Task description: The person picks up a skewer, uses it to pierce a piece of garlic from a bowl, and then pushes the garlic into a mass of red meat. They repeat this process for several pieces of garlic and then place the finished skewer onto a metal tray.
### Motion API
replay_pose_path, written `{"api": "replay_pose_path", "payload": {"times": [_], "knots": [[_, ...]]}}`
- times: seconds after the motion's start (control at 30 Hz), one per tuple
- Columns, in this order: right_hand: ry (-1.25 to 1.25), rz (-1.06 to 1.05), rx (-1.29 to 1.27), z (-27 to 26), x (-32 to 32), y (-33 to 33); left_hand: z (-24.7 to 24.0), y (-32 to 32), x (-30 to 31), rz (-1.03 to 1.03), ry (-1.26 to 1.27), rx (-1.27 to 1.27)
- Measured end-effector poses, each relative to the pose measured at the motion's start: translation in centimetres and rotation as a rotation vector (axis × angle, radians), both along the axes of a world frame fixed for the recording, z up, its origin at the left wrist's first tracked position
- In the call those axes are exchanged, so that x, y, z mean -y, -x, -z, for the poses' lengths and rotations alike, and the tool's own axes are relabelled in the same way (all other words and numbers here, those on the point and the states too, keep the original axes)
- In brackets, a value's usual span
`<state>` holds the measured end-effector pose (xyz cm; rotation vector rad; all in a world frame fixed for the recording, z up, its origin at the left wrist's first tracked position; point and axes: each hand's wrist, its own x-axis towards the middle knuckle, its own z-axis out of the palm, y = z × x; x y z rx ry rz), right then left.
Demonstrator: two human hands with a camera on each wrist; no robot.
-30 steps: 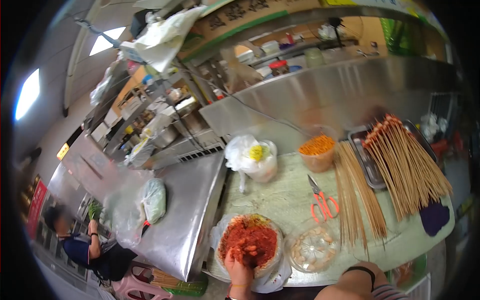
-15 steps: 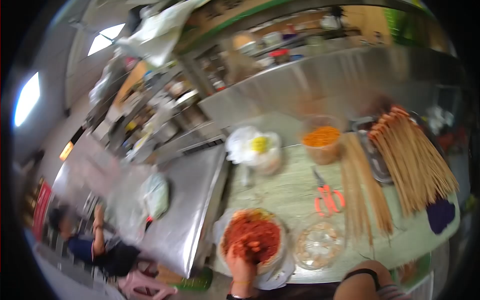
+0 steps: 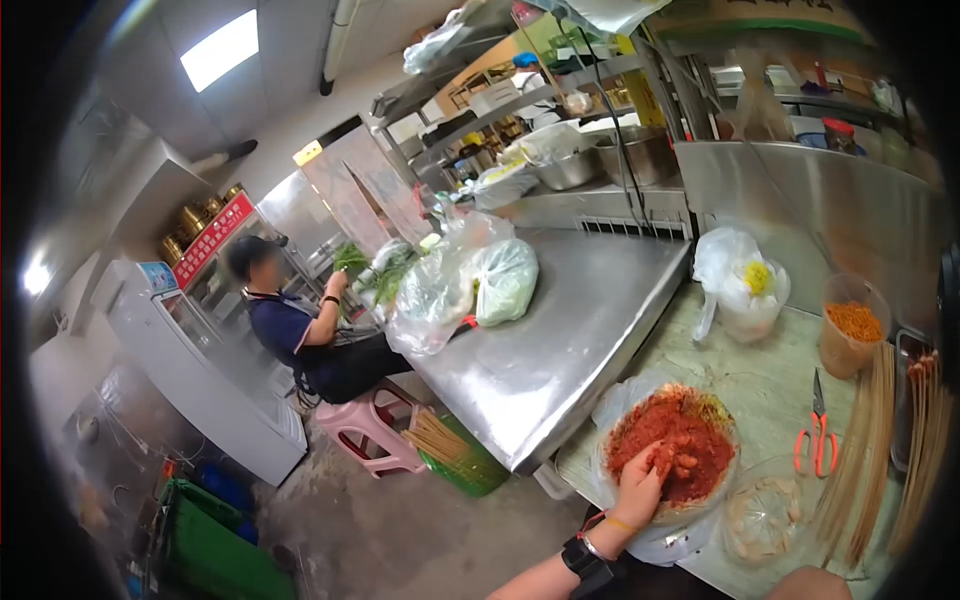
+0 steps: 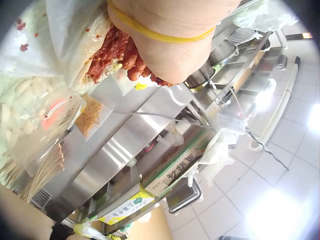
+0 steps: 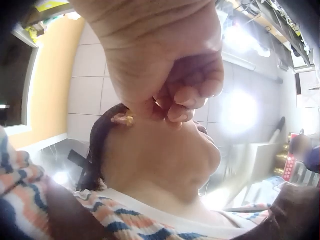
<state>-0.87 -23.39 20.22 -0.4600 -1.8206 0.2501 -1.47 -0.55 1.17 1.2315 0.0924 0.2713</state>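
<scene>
My left hand (image 3: 637, 495) reaches into a bag-lined bowl (image 3: 734, 468) of red, chili-coated mixture (image 3: 695, 440). Its fingers are smeared red and partly sunk in, so I cannot tell whether they grip a piece. In the left wrist view, the coated fingers (image 4: 132, 67) show beside the white plastic liner (image 4: 77, 37). My right hand (image 5: 167, 65) is raised off the table with curled fingers, nothing visible in it; the fingertips overlap the neck (image 5: 155, 155) in the right wrist view. Right of the bowl sits a clear round container (image 3: 762, 515) with pale pieces.
Orange-handled scissors (image 3: 817, 448), bamboo skewers (image 3: 860, 460) and a tub of orange shreds (image 3: 853, 325) lie farther right. Behind the bowl stands a bagged white tub (image 3: 745, 300). A steel table (image 3: 560, 340) adjoins on the left, with another person (image 3: 290, 320) seated beyond it.
The head view has swung left, bringing in the fridge, green bin and floor; the table things appear farther right. My left hand stays in the red mixture.
</scene>
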Motion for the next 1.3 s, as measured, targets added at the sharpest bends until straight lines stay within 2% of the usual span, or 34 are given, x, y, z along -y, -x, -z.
{"api": "replay_pose_path", "payload": {"times": [0.13,0.47,0.53,0.63,0.73,0.87,0.9,1.0,1.13,1.3], "knots": [[0.002,0.035,-0.017,-0.4,-0.7,-0.1,-0.2,-0.1,-0.3,-0.012,-0.063,0.017],[-0.066,0.12,-0.041,0.6,0.6,0.7,-1.3,0.1,0.3,-0.084,0.014,-0.007],[-0.055,0.137,-0.016,0.6,1.1,0.8,-1.5,0.0,0.8,-0.104,0.059,0.055],[-0.111,0.028,-0.138,0.7,2.1,1.5,-1.5,0.1,1.0,-0.142,0.068,0.057],[-0.205,0.013,-0.286,1.3,2.7,2.2,-1.9,0.2,1.3,-0.144,0.078,0.068],[-0.249,0.05,-0.342,1.6,3.9,1.4,-2.5,-0.3,1.8,-0.195,-0.005,0.076],[-0.198,-0.027,-0.234,1.6,4.3,0.7,-2.9,-0.3,2.1,-0.213,0.002,0.067],[-0.17,0.016,-0.22,3.5,4.9,2.5,-1.2,0.0,1.0,-0.167,-0.029,0.112],[-0.395,0.052,-0.148,4.4,3.3,2.8,-1.1,-0.2,0.9,-0.162,-0.02,0.1],[-0.38,0.062,-0.165,4.2,3.2,3.1,-1.0,0.4,0.4,-0.145,-0.08,0.084]]}}
